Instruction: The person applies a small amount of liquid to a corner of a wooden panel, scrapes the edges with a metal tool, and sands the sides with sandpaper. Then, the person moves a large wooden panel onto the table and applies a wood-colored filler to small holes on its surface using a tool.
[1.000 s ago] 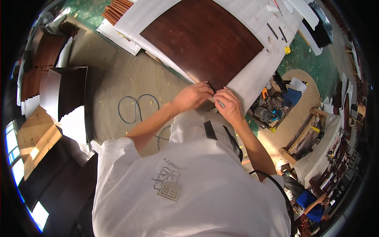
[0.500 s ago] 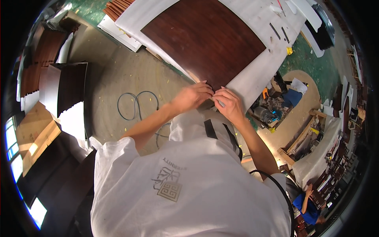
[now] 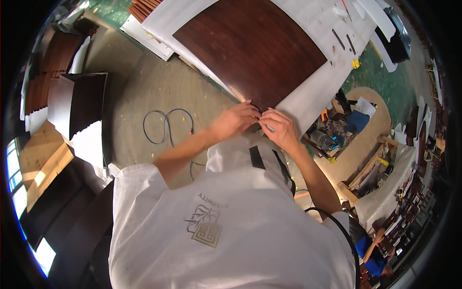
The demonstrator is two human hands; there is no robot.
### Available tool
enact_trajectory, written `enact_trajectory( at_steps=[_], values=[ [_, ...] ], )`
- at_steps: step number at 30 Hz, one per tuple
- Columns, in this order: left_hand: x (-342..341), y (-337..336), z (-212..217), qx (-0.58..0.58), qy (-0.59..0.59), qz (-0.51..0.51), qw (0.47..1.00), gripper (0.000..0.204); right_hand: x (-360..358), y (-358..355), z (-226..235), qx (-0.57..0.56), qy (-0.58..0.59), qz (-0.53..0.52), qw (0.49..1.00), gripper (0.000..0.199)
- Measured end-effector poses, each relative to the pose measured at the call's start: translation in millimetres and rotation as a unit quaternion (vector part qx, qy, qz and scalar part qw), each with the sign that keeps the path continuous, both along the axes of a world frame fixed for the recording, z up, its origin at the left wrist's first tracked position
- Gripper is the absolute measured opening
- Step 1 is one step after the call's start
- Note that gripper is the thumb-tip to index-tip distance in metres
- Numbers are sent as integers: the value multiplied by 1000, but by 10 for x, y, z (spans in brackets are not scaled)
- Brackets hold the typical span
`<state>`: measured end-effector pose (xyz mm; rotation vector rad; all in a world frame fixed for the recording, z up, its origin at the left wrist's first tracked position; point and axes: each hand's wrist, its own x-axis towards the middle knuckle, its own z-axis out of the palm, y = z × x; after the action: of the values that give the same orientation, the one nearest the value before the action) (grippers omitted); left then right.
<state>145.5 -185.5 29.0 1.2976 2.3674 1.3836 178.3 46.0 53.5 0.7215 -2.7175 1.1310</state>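
Head view: left hand (image 3: 236,119) and right hand (image 3: 280,129) meet at the near corner of the dark brown panel (image 3: 255,48), which lies flat on the white-covered worktop (image 3: 301,108). Fingers (image 3: 250,111) bunched narrow on both; can't tell if they pinch the edge or something small, since they hide it. Hardly any change from earlier frames, so handling stays at that corner. White shirt (image 3: 269,212) bears lettering and a square emblem (image 3: 207,234); no other writing legible.
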Motion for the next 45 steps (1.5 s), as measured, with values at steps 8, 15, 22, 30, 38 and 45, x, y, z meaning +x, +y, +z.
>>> enact_trajectory(
  at_steps=[8,15,22,30,38,45],
  values=[
    [-42,35,17,10,-8,35,999,27,-105,71,-38,6,1,32,999,11],
    [0,5,30,5,-25,22,999,24,-59,60,-59,-2,-9,28,1000,14],
    [-1,24,-72,12,-32,21,999,24,-59,76,10,4,-10,48,999,9],
    [-590,-434,-290,-151,160,87,972,58,418,445,19,-14,-77,-129,989,14],
    [-1190,-610,-74,-230,169,49,957,55,-117,94,30,1,-9,-64,998,13],
    [-1608,-4,-398,-185,96,263,942,55,-284,41,-14,41,1,0,999,15]
  ],
)
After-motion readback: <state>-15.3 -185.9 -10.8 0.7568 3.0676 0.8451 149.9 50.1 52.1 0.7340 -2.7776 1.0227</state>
